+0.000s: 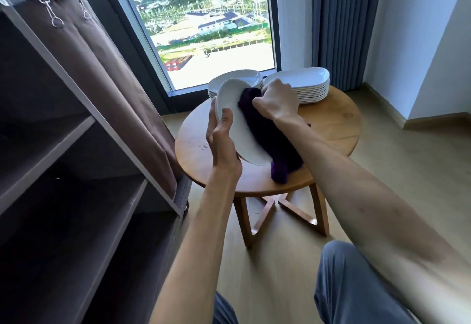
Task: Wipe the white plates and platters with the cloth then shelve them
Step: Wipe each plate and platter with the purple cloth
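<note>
My left hand (221, 137) grips the near edge of a white oval platter (234, 109), tilted up over the round wooden table (331, 130). My right hand (276, 99) clutches a dark purple cloth (270, 135) pressed against the platter's face; the cloth hangs down to the tabletop. Behind stand a stack of white plates (244, 79) on the left and a stack of white platters (311, 86) on the right.
A brown fabric shelf unit (76, 170) with open shelves stands at my left, its curtain pulled aside. A tall window (204, 30) is behind the table, grey curtains (341, 23) at the right. Bare wooden floor lies to the right of the table.
</note>
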Demonstrator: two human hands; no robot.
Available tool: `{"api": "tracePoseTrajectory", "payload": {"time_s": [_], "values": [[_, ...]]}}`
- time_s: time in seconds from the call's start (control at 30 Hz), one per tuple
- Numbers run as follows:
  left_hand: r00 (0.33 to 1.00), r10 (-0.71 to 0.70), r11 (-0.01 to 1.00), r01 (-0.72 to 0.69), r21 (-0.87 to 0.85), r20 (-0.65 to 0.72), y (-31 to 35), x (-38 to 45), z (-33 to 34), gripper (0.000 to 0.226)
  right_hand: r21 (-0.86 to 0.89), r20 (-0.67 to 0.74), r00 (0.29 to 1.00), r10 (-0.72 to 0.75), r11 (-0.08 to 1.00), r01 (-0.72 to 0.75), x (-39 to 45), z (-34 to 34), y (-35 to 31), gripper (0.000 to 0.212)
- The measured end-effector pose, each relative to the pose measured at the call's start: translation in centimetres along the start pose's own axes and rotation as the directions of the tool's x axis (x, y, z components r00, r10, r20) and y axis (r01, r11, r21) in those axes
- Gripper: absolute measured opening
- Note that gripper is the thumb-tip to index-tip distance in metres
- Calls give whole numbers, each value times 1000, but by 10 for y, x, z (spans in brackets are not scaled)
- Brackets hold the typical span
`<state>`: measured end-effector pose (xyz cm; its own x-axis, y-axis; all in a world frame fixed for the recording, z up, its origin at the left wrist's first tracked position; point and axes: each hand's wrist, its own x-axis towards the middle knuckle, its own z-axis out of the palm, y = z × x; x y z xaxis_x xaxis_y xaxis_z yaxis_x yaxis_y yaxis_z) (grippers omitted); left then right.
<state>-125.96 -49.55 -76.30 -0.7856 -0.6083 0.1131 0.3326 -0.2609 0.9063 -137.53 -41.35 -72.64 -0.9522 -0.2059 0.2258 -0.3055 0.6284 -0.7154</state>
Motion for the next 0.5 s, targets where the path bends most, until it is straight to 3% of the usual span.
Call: {"api": "tracePoseTrajectory", "payload": {"time_s": [0.13, 0.2, 0.3, 0.4, 0.5], "values": [[999, -33, 999, 33, 7, 13, -14, 5, 12, 47, 282, -82, 997, -3, 959, 26, -4, 8, -16, 20], [999, -25, 1000, 25, 1, 35, -14, 8, 15, 48, 383, -25, 997, -66, 921, 71, -9, 9, -22, 11], [998, -38, 997, 41, -61, 43, -9, 22, 11, 60, 490, 143, 963, -226, 862, 130, -22, 9, -18, 15], [999, -19, 993, 24, -120, 38, -2, 26, 0, 75, 418, 293, 897, -332, 888, 192, -32, 6, -16, 16], [999, -32, 989, 30, -146, -14, 2, 23, -12, 76, 88, 442, 849, -289, 956, 280, -29, 5, -12, 24]]}}
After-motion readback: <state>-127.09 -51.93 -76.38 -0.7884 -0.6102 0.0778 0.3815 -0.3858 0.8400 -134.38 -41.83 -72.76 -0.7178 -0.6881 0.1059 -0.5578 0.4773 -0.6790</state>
